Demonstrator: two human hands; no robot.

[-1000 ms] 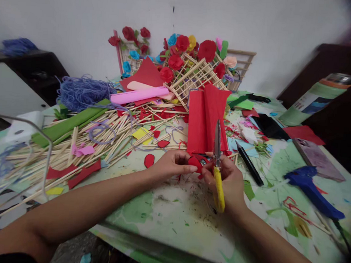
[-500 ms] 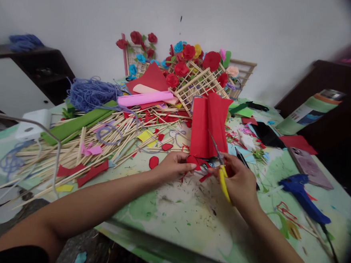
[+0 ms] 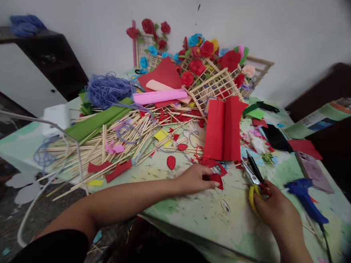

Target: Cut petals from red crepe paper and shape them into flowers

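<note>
Between my hands, a small curled red paper piece (image 3: 217, 180) sits pinched by the left hand (image 3: 194, 179) on the table (image 3: 188, 212). Right hand (image 3: 274, 208) grips yellow-handled scissors (image 3: 251, 181), blades slightly apart. I see bare tabletop near the front edge; stick pile (image 3: 108, 143) crowds left.

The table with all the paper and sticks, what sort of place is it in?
Probably a home craft corner for making paper flowers. The paint-stained table holds a heap of wooden sticks, folded red crepe paper, finished paper roses on stick lattices, and a blue glue gun.
</note>
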